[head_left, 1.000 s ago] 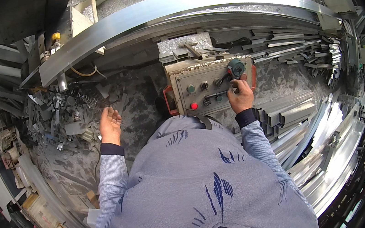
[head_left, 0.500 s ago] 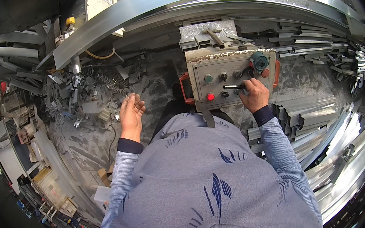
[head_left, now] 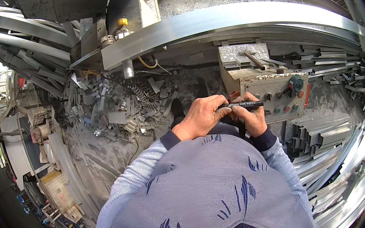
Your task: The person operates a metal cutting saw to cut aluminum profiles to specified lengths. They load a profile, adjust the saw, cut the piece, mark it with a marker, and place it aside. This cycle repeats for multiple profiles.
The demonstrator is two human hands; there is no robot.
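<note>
two hands meet in the head view. the left hand (head_left: pixel 203 115) pinches the left end of a black marker (head_left: pixel 255 104); the right hand (head_left: pixel 252 121) pinches its barrel, fingers curled. the marker shows before the left part of a panel (head_left: pixel 283 102). beyond runs a bar (head_left: pixel 225 18); scraps (head_left: pixel 118 118) litter the left floor.

Two hands (head_left: pixel 203 115) are gripping one black pen (head_left: pixel 253 104); one control box (head_left: pixel 279 102) is standing at three o'clock, one long metal bar (head_left: pixel 234 16) is stretching past one o'clock
</note>
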